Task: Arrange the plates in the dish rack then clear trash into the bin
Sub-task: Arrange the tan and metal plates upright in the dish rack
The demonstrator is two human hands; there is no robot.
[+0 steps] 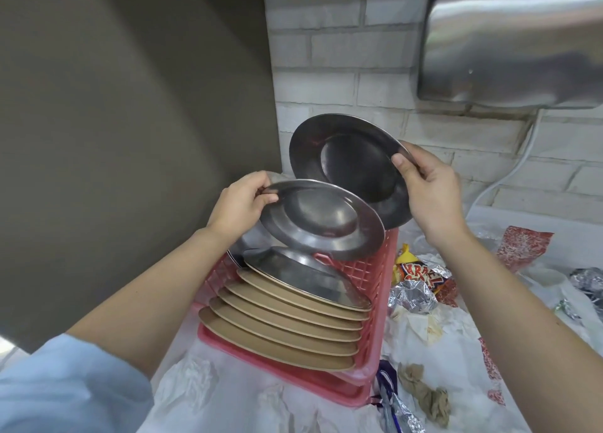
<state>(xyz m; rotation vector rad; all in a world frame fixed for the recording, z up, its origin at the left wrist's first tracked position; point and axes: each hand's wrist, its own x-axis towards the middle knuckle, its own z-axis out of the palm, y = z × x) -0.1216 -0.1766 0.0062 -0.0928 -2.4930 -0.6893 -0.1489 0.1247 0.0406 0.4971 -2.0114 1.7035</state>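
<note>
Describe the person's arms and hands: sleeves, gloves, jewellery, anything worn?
Both hands are bare: left hand, right hand, no gloves, and no rings show on the fingers. No watch or bracelet at either wrist. Forearms are uncovered. A light blue sleeve covers the left upper arm; no right sleeve is in view.

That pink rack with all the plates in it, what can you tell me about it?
The pink dish rack looks like moulded plastic, with lattice walls and a solid tray-like base. It sits on a white-covered counter beside a grey panel, with wrappers and crumpled tissue to its right. A row of tan plates stands tilted on edge in its near part, with steel plates leaning behind them. A steel plate held by the left hand hovers over its far end; whether that plate touches the rack is unclear.
</note>
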